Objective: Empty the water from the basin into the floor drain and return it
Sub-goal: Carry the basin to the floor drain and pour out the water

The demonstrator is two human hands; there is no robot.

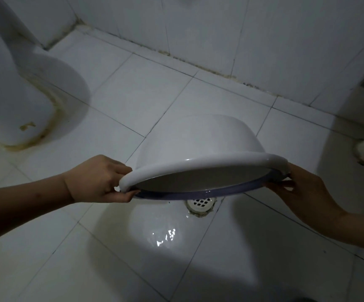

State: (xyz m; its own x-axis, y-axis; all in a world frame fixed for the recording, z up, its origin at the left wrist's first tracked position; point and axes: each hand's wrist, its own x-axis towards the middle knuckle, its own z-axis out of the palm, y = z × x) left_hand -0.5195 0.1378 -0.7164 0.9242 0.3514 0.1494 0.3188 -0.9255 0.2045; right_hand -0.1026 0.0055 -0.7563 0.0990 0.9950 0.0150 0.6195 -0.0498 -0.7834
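Gleaming wet, the white tiled floor (115,101) meets a tiled wall (231,29) beside a toilet base (22,101), while the left hand (99,182) and right hand (303,192) each clamp the rim of the white basin (198,140), tipped nearly upside down above the floor drain (200,202), no water visible inside it.

There are no words, numbers, labels or signs to read here.
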